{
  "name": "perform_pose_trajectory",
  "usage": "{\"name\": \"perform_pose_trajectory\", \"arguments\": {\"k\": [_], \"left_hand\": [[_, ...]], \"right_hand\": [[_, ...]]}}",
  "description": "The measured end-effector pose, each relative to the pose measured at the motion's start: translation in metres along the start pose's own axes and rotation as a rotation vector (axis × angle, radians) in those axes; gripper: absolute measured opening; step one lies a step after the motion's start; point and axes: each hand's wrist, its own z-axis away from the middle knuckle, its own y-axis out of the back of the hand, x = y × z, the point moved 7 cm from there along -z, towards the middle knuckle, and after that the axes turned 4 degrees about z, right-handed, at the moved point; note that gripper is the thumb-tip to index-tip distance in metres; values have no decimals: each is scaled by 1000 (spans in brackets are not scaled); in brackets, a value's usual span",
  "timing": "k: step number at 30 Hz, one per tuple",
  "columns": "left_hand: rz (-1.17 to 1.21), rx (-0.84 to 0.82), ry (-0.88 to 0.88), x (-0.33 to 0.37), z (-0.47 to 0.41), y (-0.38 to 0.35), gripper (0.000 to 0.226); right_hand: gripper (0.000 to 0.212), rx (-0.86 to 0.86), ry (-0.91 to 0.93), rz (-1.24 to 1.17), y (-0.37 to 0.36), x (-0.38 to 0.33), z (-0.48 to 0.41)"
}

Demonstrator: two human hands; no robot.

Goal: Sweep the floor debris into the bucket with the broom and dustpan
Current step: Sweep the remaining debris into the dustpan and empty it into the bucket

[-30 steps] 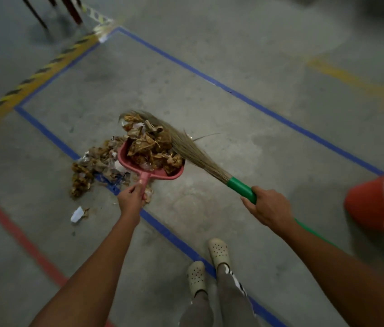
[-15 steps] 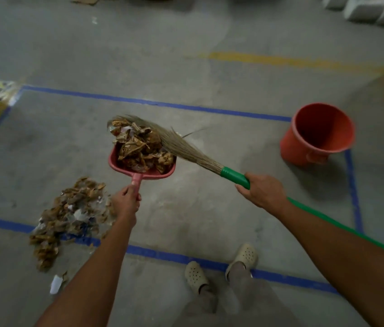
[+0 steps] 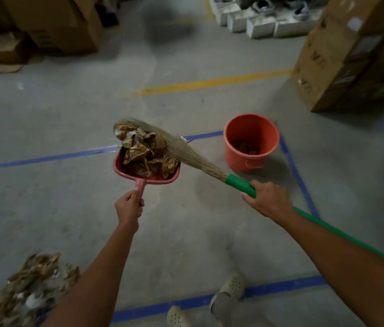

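While level above the floor, carries heaped debris [image 3: 143,152] in the pink dustpan [image 3: 118,166], gripped by its handle in the left hand [image 3: 128,206]. Pins the load under broom [image 3: 186,153] bristles against spilling, with the right hand [image 3: 267,199] clasping the green shaft. Likely bound for the orange bucket [image 3: 238,159], near, ahead-right.

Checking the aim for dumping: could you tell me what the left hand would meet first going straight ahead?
Probably nothing: left hand and dustpan point past the orange bucket, which stands to their right; depth unclear.
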Motion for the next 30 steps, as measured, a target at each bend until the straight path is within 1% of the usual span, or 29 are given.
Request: {"name": "perform_pose_trajectory", "arguments": {"k": [7,13,16,20,30], "left_hand": [[-35,-155,17,5,1,-145,19],[-98,-306,-10,18,-4,-253,25],[-133,-369,-22,22,-12,-300,27],[-187,-455,-19,19,-27,-360,28],[-369,-542,-3,-1,-104,-491,28]], "right_hand": [[47,1,-158,4,3,121,-7],[47,-7,-311,-10,5,194,-4],[47,-7,-378,-43,2,221,-7],[48,-52,-463,-63,-10,250,-19],[49,-119,-604,-135,-71,298,-101]]}}
